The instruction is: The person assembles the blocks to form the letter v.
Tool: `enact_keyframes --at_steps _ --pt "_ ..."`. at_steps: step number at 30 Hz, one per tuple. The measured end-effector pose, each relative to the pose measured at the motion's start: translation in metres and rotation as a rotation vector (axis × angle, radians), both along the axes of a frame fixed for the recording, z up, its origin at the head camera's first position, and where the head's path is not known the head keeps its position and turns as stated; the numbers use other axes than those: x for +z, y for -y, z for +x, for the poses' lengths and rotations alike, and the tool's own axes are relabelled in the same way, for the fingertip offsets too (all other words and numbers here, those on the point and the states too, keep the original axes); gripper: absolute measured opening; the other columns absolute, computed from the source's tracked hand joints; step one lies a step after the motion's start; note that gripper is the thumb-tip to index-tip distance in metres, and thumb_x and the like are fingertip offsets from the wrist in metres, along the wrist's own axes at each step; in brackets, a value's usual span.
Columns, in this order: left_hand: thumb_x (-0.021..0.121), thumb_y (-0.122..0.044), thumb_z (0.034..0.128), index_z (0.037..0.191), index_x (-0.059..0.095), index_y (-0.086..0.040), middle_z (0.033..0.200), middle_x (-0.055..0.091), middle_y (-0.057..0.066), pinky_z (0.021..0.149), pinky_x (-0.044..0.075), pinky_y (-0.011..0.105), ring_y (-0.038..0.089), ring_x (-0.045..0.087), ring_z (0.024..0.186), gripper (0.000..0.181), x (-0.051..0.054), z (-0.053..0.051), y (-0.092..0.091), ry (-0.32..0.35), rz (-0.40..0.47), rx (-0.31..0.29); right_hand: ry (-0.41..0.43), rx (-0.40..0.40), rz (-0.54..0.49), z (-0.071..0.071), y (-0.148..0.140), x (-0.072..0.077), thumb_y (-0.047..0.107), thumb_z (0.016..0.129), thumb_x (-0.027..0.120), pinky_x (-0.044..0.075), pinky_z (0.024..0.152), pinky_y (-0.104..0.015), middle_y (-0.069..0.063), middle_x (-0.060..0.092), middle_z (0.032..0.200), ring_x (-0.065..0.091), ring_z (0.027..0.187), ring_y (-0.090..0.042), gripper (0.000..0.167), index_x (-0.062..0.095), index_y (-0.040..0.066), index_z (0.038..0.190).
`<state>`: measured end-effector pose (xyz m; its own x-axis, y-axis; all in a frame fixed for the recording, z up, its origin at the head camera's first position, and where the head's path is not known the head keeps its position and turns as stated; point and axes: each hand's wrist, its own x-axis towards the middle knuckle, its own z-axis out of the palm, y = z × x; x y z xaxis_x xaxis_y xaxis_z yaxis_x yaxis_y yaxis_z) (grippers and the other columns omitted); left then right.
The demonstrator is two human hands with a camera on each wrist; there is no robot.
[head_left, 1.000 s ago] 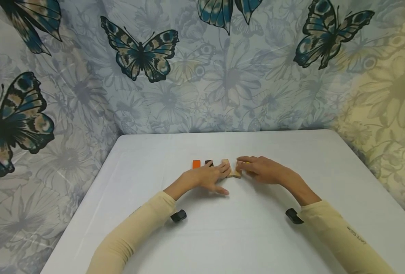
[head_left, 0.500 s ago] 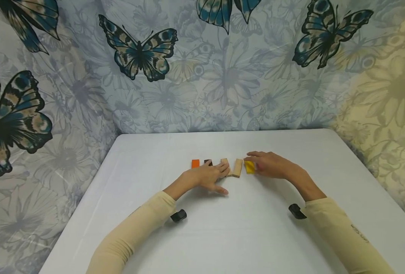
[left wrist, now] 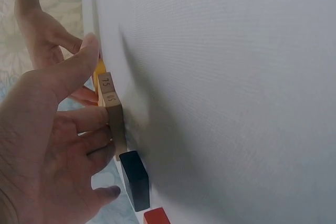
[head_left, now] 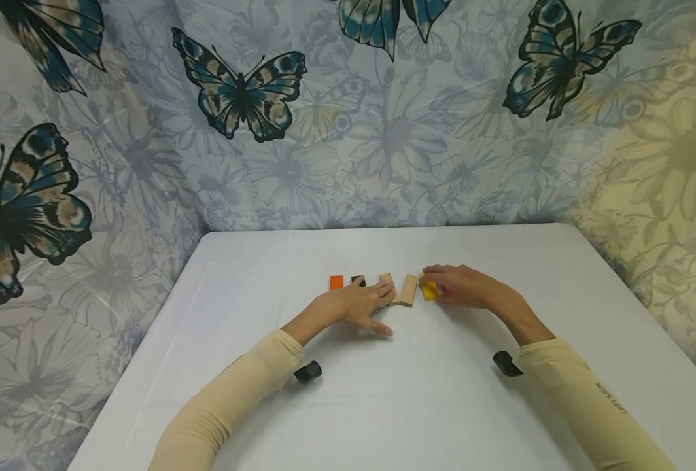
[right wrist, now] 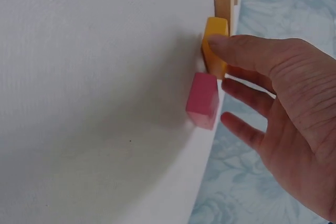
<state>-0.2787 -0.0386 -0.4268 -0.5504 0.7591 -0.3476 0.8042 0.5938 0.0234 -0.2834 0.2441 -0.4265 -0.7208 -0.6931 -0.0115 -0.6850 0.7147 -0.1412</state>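
Small wooden blocks stand in a row on the white table. My left hand (head_left: 356, 304) reaches over the middle of the row, its fingers loosely extended against a plain wooden block (left wrist: 116, 124) and its thumb apart. Another plain block (head_left: 409, 291) leans at a slant just right of those fingers. With thumb and fingertips, my right hand (head_left: 464, 286) pinches a yellow block (right wrist: 214, 59). A pink block (right wrist: 202, 98) stands beside the yellow one, hidden by the right hand in the head view. Left of the plain blocks are a black block (left wrist: 135, 182) and an orange block (head_left: 336, 282).
The white table (head_left: 354, 412) extends toward me below the hands. Behind it hangs a butterfly-patterned cloth (head_left: 383, 150). A black wrist camera (head_left: 308, 372) sits under the left sleeve, another black camera (head_left: 507, 364) under the right.
My right hand has shifted right, away from the slanted plain block, so that block and the yellow one now show. The left hand has stayed in place.
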Motion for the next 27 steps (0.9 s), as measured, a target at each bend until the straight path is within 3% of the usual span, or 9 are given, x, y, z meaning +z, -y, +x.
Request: enact_keyframes --at_steps 5,11,27 --pt "0.052 -0.070 0.0993 0.168 0.020 -0.011 0.178 0.010 0.010 0.132 0.018 0.061 0.022 0.015 0.166 0.096 -0.0004 -0.0002 0.0007 0.014 0.011 0.006 -0.037 0.021 -0.014 -0.0001 -0.0014 -0.0028 0.006 0.091 0.080 0.061 0.093 -0.047 -0.019 0.066 0.141 0.073 0.103 -0.029 0.043 0.067 0.006 0.132" --pt "0.053 -0.069 0.0994 0.167 0.021 -0.011 0.177 0.011 0.010 0.131 0.018 0.062 0.022 0.016 0.165 0.095 -0.0004 -0.0005 0.0011 0.021 0.018 0.003 -0.077 0.038 -0.028 0.0010 -0.0011 -0.0042 0.004 0.089 0.080 0.060 0.093 -0.050 -0.017 0.068 0.136 0.072 0.110 -0.031 0.041 0.068 0.006 0.129" --pt "0.053 -0.071 0.0983 0.167 0.020 -0.011 0.177 0.011 0.008 0.132 0.017 0.061 0.021 0.015 0.166 0.097 0.0008 0.0020 -0.0015 0.005 -0.008 0.022 -0.079 0.031 -0.044 0.0014 0.0004 -0.0039 0.003 0.086 0.083 0.061 0.089 -0.048 -0.015 0.071 0.125 0.069 0.100 -0.027 0.034 0.074 0.012 0.118"
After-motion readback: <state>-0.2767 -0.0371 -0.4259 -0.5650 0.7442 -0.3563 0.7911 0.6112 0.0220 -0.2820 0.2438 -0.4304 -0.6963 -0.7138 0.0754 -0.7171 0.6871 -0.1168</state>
